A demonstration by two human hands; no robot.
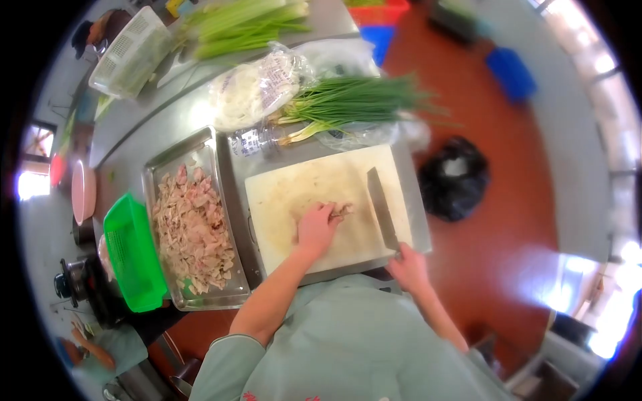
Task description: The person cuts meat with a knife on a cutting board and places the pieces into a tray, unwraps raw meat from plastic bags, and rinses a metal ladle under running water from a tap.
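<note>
On a pale cutting board [284,200], my left hand [317,227] is closed around a few small pieces of meat [345,209]. Part of the meat is hidden under my fingers. My right hand [408,267] grips the handle of a kitchen knife [381,207] at the board's right side. Its long broad blade points away from me over the board, apart from the meat. To the left of the board, a metal tray [223,167] holds a heap of cut meat [190,234].
Left of the tray stands a green basket [137,257]. Behind the board lie green onions [354,100] and a plastic bag of pale food [257,90]. A white basket [132,53] and celery-like stalks [247,27] are farther back. A black bag [455,180] stands right; a person [107,347] is lower left.
</note>
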